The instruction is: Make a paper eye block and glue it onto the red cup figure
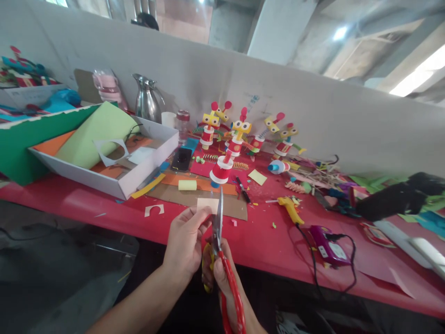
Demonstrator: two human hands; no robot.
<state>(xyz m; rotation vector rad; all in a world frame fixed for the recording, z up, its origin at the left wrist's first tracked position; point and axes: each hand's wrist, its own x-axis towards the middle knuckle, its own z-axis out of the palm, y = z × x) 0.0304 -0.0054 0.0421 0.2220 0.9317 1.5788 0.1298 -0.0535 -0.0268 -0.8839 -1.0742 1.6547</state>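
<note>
Between the thumb and fingers of my left hand [184, 241] is a small cream paper piece [206, 204]. My right hand [225, 273] grips red-handled scissors [219, 222], whose blades point away from me along the paper's right edge. Whether the blades bite into the paper I cannot tell. Something yellow and dark [207, 266] shows between my hands, partly hidden. Beyond them lie a rolled yellow paper tube [187, 185] and a cardboard sheet [239, 211]. A red and white paper-cup figure [221, 170] stands just past the scissor tips.
Several paper-cup figures [241, 130] stand along the wall. At left is a white box [146, 162] of coloured paper. A yellow glue gun [290, 208], its cable and a purple power box [328, 246] lie to the right. A black phone [181, 159] and marker [243, 189] rest mid-table.
</note>
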